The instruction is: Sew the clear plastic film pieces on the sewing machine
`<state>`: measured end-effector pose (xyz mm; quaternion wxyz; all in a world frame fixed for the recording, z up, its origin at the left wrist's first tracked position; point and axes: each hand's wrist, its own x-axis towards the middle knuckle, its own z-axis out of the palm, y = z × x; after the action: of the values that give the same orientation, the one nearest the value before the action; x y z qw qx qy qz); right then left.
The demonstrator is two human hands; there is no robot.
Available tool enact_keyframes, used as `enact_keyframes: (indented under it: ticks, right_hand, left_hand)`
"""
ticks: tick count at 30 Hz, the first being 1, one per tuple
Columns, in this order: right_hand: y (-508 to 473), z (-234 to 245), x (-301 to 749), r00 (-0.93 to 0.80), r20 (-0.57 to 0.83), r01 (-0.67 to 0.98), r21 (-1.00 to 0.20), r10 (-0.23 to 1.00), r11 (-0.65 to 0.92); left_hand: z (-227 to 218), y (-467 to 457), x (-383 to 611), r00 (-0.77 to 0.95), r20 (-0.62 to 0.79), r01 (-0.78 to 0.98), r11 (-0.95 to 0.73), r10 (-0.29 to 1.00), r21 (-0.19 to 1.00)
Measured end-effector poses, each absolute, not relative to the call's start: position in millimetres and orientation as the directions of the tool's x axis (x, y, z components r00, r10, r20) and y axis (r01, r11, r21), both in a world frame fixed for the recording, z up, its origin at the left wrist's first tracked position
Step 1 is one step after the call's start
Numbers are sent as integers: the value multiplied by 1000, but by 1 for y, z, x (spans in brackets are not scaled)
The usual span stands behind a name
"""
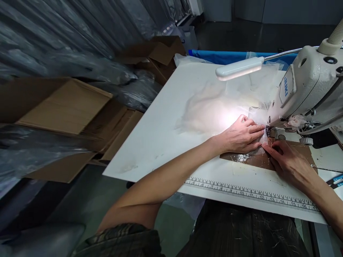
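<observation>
A white sewing machine stands at the right, its needle area low over the table. Thin, sheer white fabric lies just left of the needle. My left hand rests flat on this fabric, fingers stretched toward the needle. My right hand is in front of the needle, thumb and forefinger pinched at the near edge of the fabric. Both hands' fingertips are close together. Beneath them is a brown, shiny sheet, partly covered by tape. The fabric's layers under my left palm are hidden.
A lit lamp hangs over the white table. A ruler strip runs along the front edge. Blue-handled snips lie at the far right. Open cardboard boxes and plastic sheeting crowd the left side.
</observation>
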<state>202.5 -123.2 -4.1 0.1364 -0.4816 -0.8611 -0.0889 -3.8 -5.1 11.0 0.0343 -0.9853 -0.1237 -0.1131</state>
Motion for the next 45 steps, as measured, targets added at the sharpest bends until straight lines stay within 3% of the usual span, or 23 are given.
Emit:
enact_keyframes:
  ticks: [24, 33, 38, 45]
  right_hand:
    - [-123, -5, 205, -487, 353, 852, -8, 799, 523]
    - [-122, 1, 204, -461, 336, 856, -77, 821, 512]
    - [-120, 0, 208, -416, 288, 873, -138, 863, 467]
    - [-121, 2, 207, -369, 297, 883, -184, 881, 432]
  left_hand:
    - [8, -5, -2, 932, 268, 259, -966, 244, -20]
    - [7, -9, 2, 922, 272, 284, -959, 276, 12]
    - [9, -12, 3, 915, 272, 316, -948, 297, -28]
    - [8, -8, -3, 888, 407, 258, -964, 214, -57]
